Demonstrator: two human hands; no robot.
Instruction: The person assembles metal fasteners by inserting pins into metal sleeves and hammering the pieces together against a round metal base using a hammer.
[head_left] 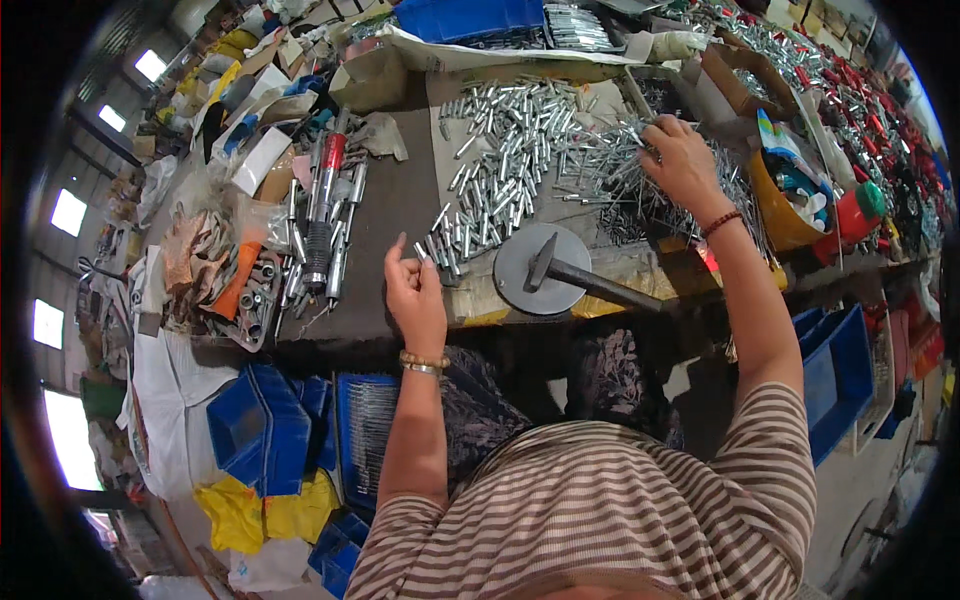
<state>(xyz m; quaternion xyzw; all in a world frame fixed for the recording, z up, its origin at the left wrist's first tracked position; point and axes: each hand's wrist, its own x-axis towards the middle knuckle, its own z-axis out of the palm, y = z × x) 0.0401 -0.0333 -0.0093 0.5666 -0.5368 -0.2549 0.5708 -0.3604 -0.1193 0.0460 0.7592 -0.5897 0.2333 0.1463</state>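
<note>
Striped shirt (600, 520) fills the near edge, our forearms reaching out over the table (395, 200). We see the left hand (415, 290) at the near table edge, fingers pinching a small metal sleeve (421, 251) beside the heap of silver sleeves (500, 150). Right hand (685, 160) sits farther right on a pile of thin metal pins (610, 165), fingers curled into them; grip unclear. Hammer (585, 280) lies on a round steel disc (540, 268) between the hands.

A short silvery metal tube (421, 252) is pinched upright at the workbench's near edge — a tangled heap of thin grey metal pins (640, 180) is spread toward the far right edge.
</note>
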